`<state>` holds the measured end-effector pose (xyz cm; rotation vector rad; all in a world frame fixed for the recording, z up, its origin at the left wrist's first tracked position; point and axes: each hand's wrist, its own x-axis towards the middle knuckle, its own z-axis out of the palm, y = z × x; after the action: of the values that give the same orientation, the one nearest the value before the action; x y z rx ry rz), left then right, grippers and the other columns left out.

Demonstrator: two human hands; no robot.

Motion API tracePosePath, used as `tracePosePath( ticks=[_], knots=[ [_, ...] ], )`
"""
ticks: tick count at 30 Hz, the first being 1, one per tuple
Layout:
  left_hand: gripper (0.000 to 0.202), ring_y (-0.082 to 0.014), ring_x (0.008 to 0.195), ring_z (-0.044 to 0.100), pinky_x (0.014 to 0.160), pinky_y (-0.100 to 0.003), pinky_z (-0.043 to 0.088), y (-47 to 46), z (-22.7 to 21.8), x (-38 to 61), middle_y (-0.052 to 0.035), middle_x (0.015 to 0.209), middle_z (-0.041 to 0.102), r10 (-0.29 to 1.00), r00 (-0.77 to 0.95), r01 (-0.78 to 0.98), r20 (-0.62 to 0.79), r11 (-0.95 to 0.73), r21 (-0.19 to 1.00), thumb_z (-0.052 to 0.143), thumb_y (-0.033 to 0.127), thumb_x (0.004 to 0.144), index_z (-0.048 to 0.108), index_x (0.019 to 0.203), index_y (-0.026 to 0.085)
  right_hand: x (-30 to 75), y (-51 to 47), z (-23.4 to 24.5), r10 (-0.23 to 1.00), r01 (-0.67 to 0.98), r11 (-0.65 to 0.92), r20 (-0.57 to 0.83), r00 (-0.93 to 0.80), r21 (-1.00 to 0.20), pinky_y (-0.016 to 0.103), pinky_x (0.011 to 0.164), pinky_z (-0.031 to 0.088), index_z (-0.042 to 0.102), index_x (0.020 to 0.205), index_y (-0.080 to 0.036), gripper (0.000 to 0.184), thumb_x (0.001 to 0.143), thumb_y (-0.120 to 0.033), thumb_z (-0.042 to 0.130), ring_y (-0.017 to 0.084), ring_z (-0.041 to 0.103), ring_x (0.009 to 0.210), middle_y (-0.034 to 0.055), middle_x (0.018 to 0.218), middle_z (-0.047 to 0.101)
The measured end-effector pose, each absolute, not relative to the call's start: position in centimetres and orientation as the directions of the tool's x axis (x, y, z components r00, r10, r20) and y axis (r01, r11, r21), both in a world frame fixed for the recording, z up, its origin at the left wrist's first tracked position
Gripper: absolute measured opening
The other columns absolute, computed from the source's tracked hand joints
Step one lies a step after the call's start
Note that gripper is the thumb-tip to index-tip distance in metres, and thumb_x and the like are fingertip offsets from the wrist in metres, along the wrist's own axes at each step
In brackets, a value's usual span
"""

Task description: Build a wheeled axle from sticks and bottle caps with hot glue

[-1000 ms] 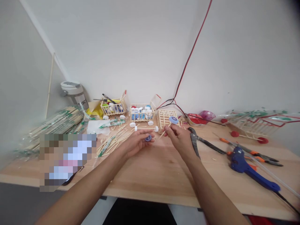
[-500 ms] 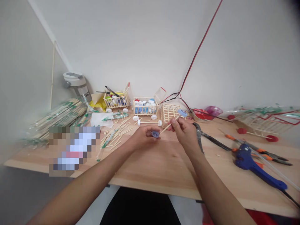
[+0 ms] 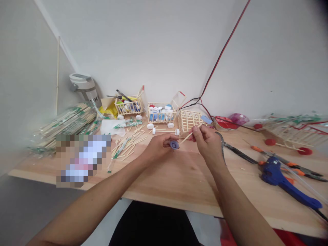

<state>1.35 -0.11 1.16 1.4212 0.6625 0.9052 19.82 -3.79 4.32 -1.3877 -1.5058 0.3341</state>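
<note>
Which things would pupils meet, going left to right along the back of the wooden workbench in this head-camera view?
Grey-and-white vacuum flask → small wooden-stick crate holding tools → wooden-stick crate of plastic bottle caps → open-slatted wooden-stick cage → shallow red dish → translucent pink plastic object

A wooden bench point(image 3: 179, 179) holds a glue gun point(image 3: 271, 176) and sticks point(image 3: 130, 143).

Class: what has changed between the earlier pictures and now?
The right hand swung the wooden stick with its blue cap rightward past the stick cage, tilting flatter. The left hand keeps its small blue cap; nothing was let go. The glue gun stayed put.
</note>
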Motion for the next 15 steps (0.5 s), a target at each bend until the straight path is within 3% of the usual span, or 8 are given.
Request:
tracePosePath(
  ticks=[5,8,12,15],
  knots=[
    [0.018,-0.0187,0.079,0.07,0.082,-0.034,0.053,0.1,1.7,1.0,-0.0091,0.082,0.071,0.865,0.5,-0.225,-0.036,0.17,0.959,0.073,0.009,0.07,0.067,0.087,0.009,20.6,-3.5,4.3,0.873,0.71,0.234,0.465,0.147,-0.664,0.027,0.055,0.035,0.052,0.064,-0.022,0.039,0.094,-0.044,0.043,0.014,0.049,0.053,-0.001,0.054,0.055],
    [0.019,-0.0214,0.085,0.07,0.086,-0.037,0.053,0.5,1.9,0.5,-0.0108,0.09,0.07,0.859,0.503,-0.354,-0.098,0.308,0.883,0.066,0.001,0.068,0.067,0.086,0.008,20.7,-3.2,3.7,0.904,0.807,0.216,0.426,0.047,-0.549,0.027,0.054,0.03,0.046,0.057,-0.021,0.039,0.092,-0.039,0.043,0.013,0.045,0.052,-0.0022,0.05,0.048],
    [0.043,-0.0223,0.097,0.068,0.095,-0.039,0.049,0.8,2.5,0.0,-0.0118,0.102,0.069,0.855,0.516,-0.468,-0.052,0.332,0.819,0.059,-0.008,0.061,0.065,0.1,0.01,20.4,-2.8,2.5,0.939,0.869,0.261,0.319,-0.128,-0.421,0.028,0.052,0.025,0.042,0.056,-0.021,0.037,0.091,-0.033,0.043,0.013,0.042,0.052,-0.001,0.053,0.05],
    [0.044,-0.0233,0.105,0.065,0.099,-0.039,0.045,0.6,3.1,-0.1,-0.0128,0.111,0.068,0.837,0.547,-0.491,0.02,0.302,0.817,0.066,-0.001,0.067,0.063,0.109,0.012,20.3,-2.6,1.8,0.946,0.886,0.284,0.258,-0.196,-0.367,0.028,0.052,0.023,0.04,0.055,-0.02,0.036,0.089,-0.03,0.044,0.013,0.043,0.052,-0.0002,0.055,0.052]
  ],
)
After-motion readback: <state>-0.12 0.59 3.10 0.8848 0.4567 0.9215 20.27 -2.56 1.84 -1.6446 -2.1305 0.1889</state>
